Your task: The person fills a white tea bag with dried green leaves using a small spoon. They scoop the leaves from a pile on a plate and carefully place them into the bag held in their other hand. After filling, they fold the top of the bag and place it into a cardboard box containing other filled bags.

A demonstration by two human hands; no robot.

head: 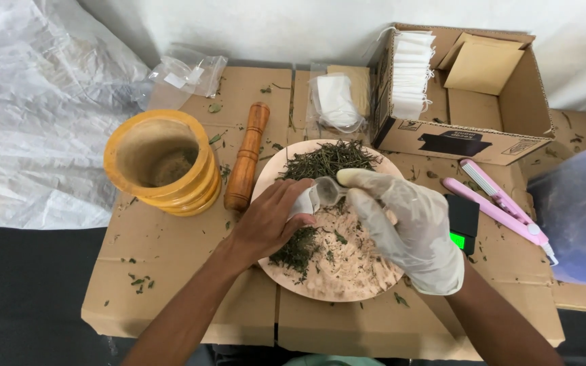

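From the head view, the bare left hand [269,220] pinches a small white pouch [303,201] over the plate [306,288], while the gloved right hand [408,227] grips a clear scoop [329,190] at its mouth — a tilt could spill herbs. The pestle [247,156] and mortar [161,163] crowd the left.

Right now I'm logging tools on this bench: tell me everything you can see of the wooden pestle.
The wooden pestle is a turned, reddish-brown rod with ringed grooves and a rounded top. It lies flat on the cardboard surface, between the yellow mortar and the round plate, its lower end by the plate's rim. Neither hand touches it.
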